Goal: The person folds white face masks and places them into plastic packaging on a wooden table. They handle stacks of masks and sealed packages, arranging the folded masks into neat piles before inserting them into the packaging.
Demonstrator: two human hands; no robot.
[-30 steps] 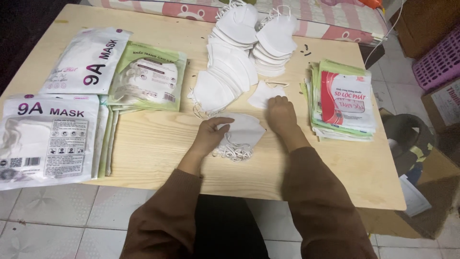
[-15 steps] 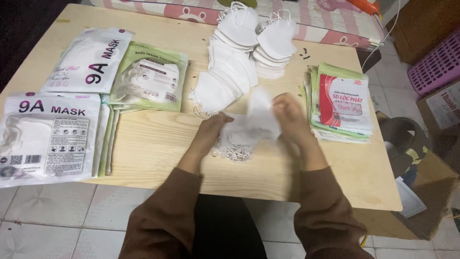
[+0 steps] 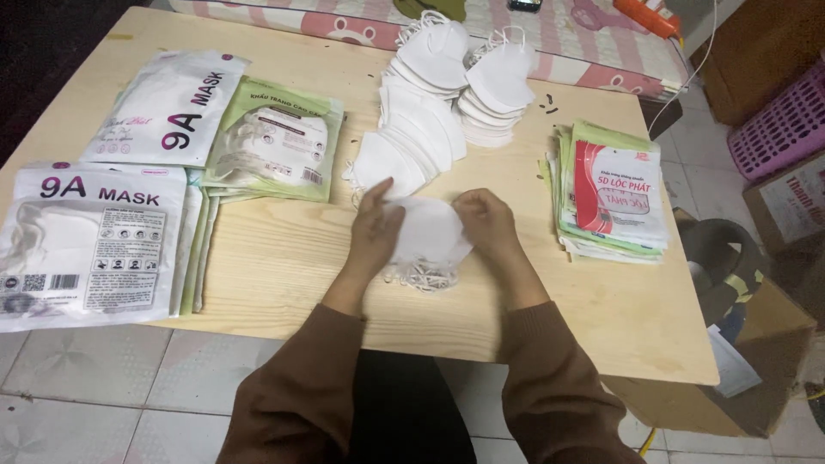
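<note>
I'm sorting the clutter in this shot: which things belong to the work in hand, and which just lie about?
In hand: left hand, right hand, white masks, loose mask piles, empty pouches, filled packs.

Lying about: pink basket, cardboard box, patterned cloth.

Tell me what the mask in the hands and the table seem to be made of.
Mask: looks like soft white matte fabric, probably non-woven; it lies folded flat with thin ear loops bunched below. Table: pale wood with visible grain, likely plywood, matte finish.
</note>
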